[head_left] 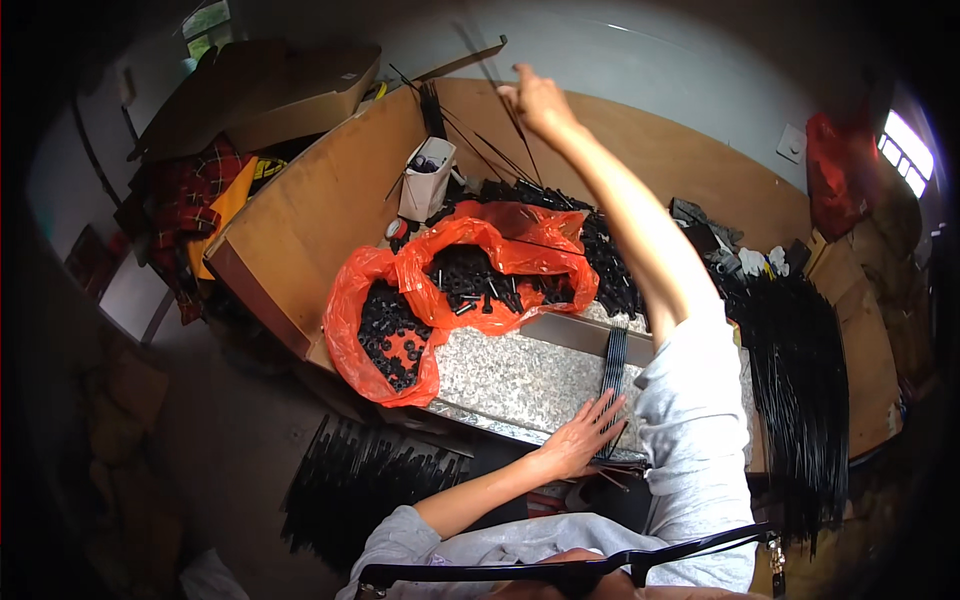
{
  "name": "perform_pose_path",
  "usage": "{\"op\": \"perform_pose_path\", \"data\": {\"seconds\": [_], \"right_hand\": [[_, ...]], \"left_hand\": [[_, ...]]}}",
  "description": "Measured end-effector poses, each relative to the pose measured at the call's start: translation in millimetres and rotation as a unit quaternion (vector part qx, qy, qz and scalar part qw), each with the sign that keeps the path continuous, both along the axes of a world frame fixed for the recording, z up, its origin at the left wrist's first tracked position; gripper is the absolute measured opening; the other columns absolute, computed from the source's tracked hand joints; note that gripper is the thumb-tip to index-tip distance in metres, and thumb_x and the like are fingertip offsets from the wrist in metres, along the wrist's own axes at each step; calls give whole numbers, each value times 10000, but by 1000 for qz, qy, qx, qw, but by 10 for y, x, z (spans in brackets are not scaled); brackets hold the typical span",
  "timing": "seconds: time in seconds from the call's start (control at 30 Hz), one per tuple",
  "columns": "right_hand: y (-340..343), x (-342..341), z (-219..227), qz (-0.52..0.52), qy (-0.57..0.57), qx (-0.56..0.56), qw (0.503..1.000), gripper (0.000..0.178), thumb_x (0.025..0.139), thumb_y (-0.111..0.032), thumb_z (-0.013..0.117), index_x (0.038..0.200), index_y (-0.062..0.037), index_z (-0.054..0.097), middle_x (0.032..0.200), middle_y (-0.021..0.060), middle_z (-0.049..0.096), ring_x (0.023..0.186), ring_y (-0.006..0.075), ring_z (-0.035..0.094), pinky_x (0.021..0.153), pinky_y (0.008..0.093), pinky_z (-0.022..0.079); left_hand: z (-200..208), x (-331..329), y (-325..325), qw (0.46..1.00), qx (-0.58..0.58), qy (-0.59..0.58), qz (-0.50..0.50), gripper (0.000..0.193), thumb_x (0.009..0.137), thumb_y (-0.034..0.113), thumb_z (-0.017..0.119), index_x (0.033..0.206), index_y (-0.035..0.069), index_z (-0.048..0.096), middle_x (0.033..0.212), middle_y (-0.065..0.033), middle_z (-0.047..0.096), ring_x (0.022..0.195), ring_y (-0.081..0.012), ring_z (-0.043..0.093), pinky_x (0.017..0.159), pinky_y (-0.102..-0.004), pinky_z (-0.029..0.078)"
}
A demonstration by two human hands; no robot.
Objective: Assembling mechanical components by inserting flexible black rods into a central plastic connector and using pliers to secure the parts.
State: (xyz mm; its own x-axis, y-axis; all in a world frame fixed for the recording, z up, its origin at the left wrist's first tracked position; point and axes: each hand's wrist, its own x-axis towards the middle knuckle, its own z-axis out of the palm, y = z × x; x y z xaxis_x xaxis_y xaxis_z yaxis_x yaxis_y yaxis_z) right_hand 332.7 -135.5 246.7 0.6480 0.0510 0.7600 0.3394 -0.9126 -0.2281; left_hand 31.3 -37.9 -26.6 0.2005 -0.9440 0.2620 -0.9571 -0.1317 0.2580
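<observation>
My left hand lies with fingers spread over a small row of thin black rods at the front of the speckled stone slab. My right arm reaches far across the bench, and my right hand is raised near the back board. Its thumb and fingers close on a thin, motion-blurred black rod that slants past the fingertips; the exact grip is hard to make out. Two red plastic bags stand open left of the slab: the left bag has small black round parts, the other bag short black pieces.
A white container stands behind the bags, beside a roll of tape. Long black rods hang over the bench's right side. More black rods lie low at front left. Wooden boards wall the bench; cardboard leans beyond.
</observation>
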Motion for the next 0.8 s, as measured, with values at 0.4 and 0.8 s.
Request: {"op": "perform_pose_path", "data": {"seconds": [0.4, 0.8], "right_hand": [[-453, -490, -1662, -75, 327, -230, 913, 172, 748, -160, 579, 886, -112, 669, 865, 159, 640, 842, 328, 612, 739, 401, 496], [-548, -1135, -885, -43, 251, -113, 960, 162, 758, -197, 603, 888, -127, 669, 832, 148, 642, 808, 317, 619, 738, 401, 494]], "left_hand": [[94, 46, 41, 1000, -1, 16, 2, 893, 622, 402, 719, 1324, 23, 319, 1425, -221, 139, 1331, -382, 104, 1074, -470, 173], [105, 11, 86, 1000, 9, 9, -4, 944, 616, 388, 739, 1345, 31, 258, 1429, -221, 117, 1328, -385, 110, 1070, -465, 188]]}}
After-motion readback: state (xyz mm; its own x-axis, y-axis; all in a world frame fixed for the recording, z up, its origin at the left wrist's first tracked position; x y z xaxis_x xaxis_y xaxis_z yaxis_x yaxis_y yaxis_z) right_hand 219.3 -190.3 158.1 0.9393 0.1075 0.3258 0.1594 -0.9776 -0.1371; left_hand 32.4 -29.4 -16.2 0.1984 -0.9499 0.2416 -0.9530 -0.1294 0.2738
